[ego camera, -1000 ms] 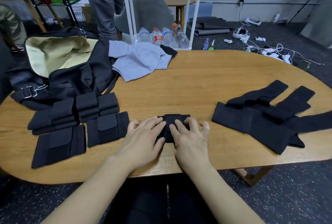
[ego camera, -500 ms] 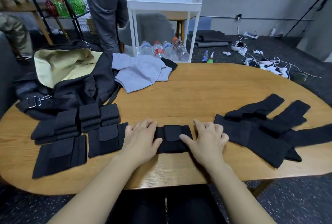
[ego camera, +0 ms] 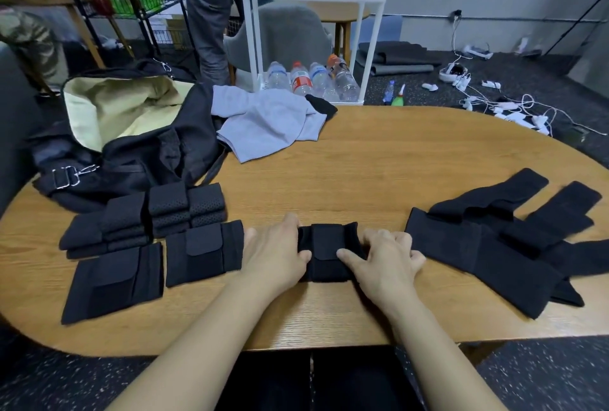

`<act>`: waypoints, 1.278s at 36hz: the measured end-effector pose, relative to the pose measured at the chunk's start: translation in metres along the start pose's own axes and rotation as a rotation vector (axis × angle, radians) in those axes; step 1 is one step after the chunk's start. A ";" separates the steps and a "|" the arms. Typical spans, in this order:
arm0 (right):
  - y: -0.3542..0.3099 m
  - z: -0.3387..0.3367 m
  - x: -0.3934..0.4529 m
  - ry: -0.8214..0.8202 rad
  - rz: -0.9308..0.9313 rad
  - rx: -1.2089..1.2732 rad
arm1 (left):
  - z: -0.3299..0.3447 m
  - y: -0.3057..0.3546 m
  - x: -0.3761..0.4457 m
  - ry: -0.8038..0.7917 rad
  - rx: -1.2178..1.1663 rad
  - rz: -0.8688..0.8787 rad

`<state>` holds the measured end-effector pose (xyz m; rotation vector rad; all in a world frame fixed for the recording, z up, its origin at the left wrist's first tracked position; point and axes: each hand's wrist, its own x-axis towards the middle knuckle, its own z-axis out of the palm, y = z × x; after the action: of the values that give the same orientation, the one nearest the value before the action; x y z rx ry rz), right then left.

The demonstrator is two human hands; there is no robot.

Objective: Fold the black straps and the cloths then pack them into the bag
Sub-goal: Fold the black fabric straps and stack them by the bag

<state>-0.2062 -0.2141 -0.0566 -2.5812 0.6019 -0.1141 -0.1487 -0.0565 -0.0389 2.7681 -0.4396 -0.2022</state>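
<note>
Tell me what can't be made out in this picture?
All from the head view:
- Ends of the folded strap: covered by the left hand and right hand.
- Bag interior: the near wall hides the bottom.
- Unfolded straps: cut off by the right edge.
- Bottle labels: too small.

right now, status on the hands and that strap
Left hand and right hand grip the folded strap by its ends. Unfolded straps right. Bag open, nothing blocking.

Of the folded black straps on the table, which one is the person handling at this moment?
The folded strap at the table's near edge, gripped between the left hand and right hand. The other folded ones lie untouched to its left.
</note>
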 end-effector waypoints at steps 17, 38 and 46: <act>-0.063 0.019 -0.021 0.104 -0.031 0.127 | -0.038 -0.059 -0.041 0.159 -0.448 -0.164; -0.222 0.104 -0.069 -0.047 -0.305 0.053 | -0.073 -0.238 -0.092 0.410 -0.664 -0.452; -0.226 0.113 -0.071 -0.047 -0.311 -0.059 | -0.063 -0.250 -0.091 0.374 -0.598 -0.494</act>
<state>-0.1601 0.0443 -0.0469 -2.7087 0.1850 -0.1394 -0.1537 0.2163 -0.0578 2.1953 0.3547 0.0683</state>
